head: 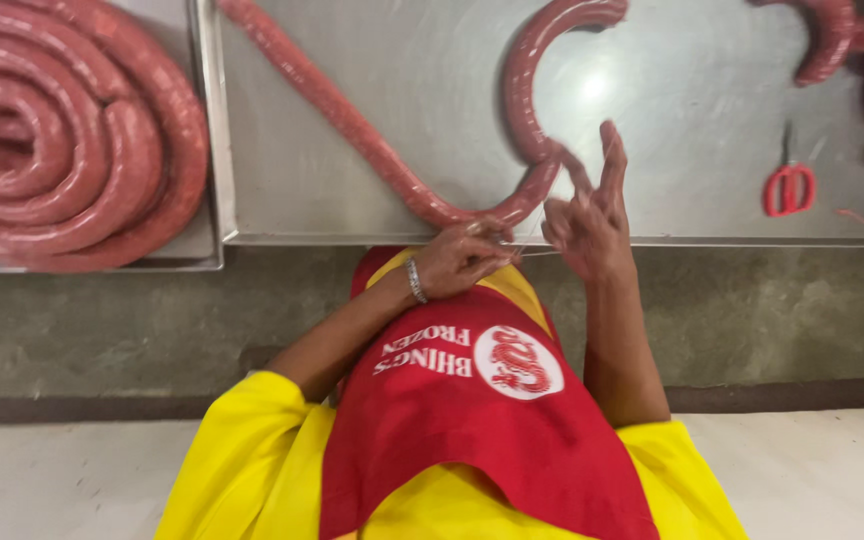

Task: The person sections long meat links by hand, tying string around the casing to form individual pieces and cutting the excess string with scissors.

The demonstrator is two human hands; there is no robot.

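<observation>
A long red raw sausage point(352, 120) runs across the steel table point(692, 120) and bends back in a U near the front edge. My left hand point(457, 260), with a silver bracelet on its wrist, is closed just below that bend and pinches a thin pale string point(530, 247). My right hand point(587, 220) is beside it at the bend, with two fingers raised and spread and the string stretched to it. The string runs taut between both hands. Whether it is wrapped around the sausage, I cannot tell.
A steel tray point(214, 150) on the left holds a big coil of sausage point(72, 140). Red-handled scissors point(788, 188) lie on the table to the right, near more curved sausage pieces point(832, 40). My yellow shirt and red apron point(472, 420) fill the foreground.
</observation>
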